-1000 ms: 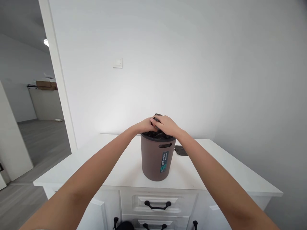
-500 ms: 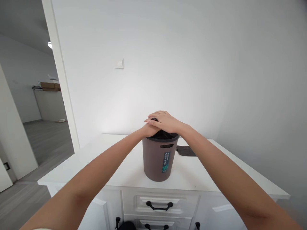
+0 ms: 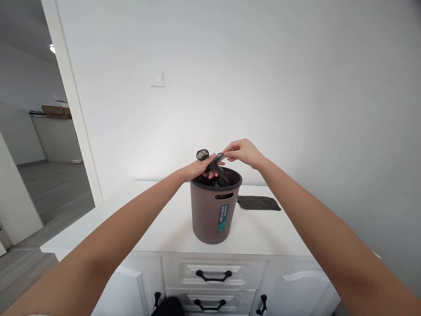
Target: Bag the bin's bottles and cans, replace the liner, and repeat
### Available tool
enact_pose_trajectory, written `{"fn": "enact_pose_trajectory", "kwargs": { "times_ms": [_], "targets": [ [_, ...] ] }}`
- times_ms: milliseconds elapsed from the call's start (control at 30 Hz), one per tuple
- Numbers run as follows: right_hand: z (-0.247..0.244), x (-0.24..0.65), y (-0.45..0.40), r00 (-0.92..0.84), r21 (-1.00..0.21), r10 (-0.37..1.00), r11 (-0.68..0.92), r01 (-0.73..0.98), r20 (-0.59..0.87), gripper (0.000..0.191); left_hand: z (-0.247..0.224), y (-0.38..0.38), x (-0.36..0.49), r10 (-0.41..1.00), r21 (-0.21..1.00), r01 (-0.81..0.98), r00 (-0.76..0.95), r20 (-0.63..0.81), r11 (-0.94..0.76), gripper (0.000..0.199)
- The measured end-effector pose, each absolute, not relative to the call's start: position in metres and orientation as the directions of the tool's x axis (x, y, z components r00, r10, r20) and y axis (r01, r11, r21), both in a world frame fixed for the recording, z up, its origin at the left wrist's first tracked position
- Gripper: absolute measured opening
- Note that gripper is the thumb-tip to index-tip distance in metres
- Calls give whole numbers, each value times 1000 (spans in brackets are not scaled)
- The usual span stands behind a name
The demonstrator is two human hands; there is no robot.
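Note:
A brown garbage bin (image 3: 206, 217) with a dark rim and a side label stands upright on the white cabinet top. Out of its mouth rises a thin black garbage bag (image 3: 221, 174), bunched and twisted into strands. My left hand (image 3: 201, 167) is over the left part of the rim, its thumb and fingers closed around the gathered bag. A puffed loop of the bag sticks up behind that thumb. Up and to the right of the rim, my right hand (image 3: 244, 152) pinches a stretched strand of the bag between thumb and fingers. The bin's inside is mostly hidden.
Right of the bin, a folded dark bag (image 3: 259, 202) lies flat on the white cabinet top (image 3: 158, 224). Drawers with black handles (image 3: 213, 275) are below the front edge. A wall with a light switch (image 3: 158, 80) stands behind; a doorway opens at left.
My hands were stacked over the bin's mouth. Now the right hand has lifted off to the right, pulling out a bag strand, while the left keeps hold of the bag.

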State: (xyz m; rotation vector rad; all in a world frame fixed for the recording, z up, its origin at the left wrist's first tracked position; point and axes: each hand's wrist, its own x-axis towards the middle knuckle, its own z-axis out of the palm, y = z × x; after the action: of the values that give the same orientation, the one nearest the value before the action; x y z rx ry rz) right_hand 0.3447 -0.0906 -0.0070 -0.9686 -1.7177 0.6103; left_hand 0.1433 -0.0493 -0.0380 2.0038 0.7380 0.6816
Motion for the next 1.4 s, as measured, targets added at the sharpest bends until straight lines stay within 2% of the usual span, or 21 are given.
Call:
{"fn": "enact_pose_trajectory", "kwargs": {
  "times_ms": [133, 267, 367, 433, 700, 967, 1133, 1300, 1400],
  "targets": [
    [-22, 343, -93, 12, -781, 811, 558, 281, 585, 16, -41, -47, 145, 767, 927, 129, 607, 207, -352, 62],
    [-38, 336, -96, -175, -639, 703, 704, 311, 689, 19, -44, -42, 147, 821, 937, 131, 532, 209, -324, 66],
    [-50, 331, -91, -316, -491, 640, 753, 438, 700, 11, -47, -40, 147, 842, 891, 182, 449, 301, -415, 61],
    [-58, 329, -82, -355, -452, 635, 754, 476, 686, 9, -48, -41, 147, 840, 851, 227, 407, 359, -474, 56],
    [-61, 323, -57, -279, -502, 622, 769, 397, 732, 10, -50, -49, 153, 751, 717, 254, 362, 552, -649, 59],
    [-58, 311, -68, -287, -630, 719, 694, 349, 633, 23, -48, -61, 147, 792, 785, 230, 395, 465, -576, 62],
    [-59, 306, -55, -241, -512, 635, 751, 417, 734, 4, -47, -62, 148, 801, 782, 249, 376, 466, -572, 63],
    [-54, 298, -42, -139, -508, 634, 714, 482, 761, 24, -46, -64, 149, 789, 780, 223, 381, 482, -585, 61],
    [-50, 294, -39, -139, -461, 619, 697, 549, 773, 33, -45, -67, 150, 759, 752, 205, 384, 527, -626, 56]
  ]
}}
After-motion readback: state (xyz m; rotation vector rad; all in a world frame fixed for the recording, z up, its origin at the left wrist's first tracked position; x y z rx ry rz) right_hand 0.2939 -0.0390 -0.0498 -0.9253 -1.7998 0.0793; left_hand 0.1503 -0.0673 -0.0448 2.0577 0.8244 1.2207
